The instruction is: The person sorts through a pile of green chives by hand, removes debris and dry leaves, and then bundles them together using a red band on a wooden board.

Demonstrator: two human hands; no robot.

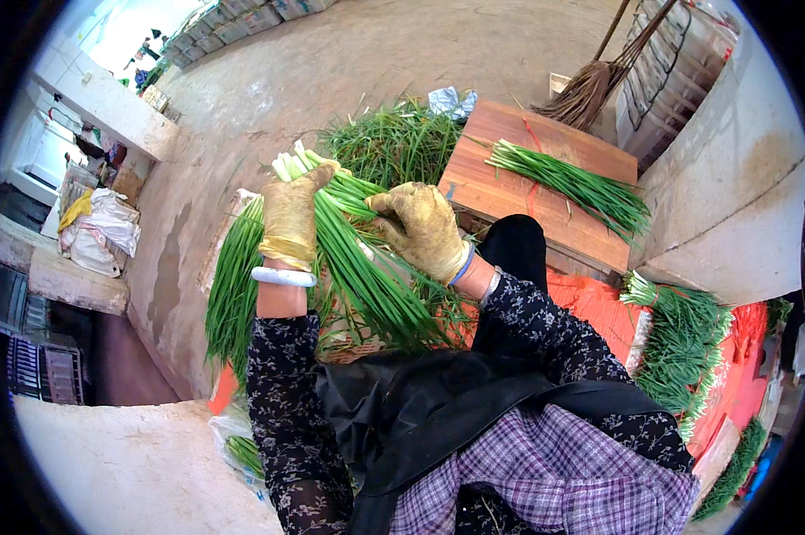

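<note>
My left hand (289,214), in a dirty yellow glove, is closed around the pale stem end of a bunch of chives (358,259). White stalk ends stick out above the fingers, and the long green leaves fan down to the right. My right hand (418,227), gloved the same way, has its fingers curled in on stalks at the right side of this bunch. More chives (233,290) hang in a thick sheaf just left of my left wrist. Beyond my hands lies a loose heap of green leaves (398,138).
At right, a tied chive bundle (572,183) lies on a wooden board (501,134). More bundles (679,348) rest on red sheeting (585,303) beside a pale curved wall (732,196). A twig broom (590,89) leans behind the board. White sacks (104,232) sit far left.
</note>
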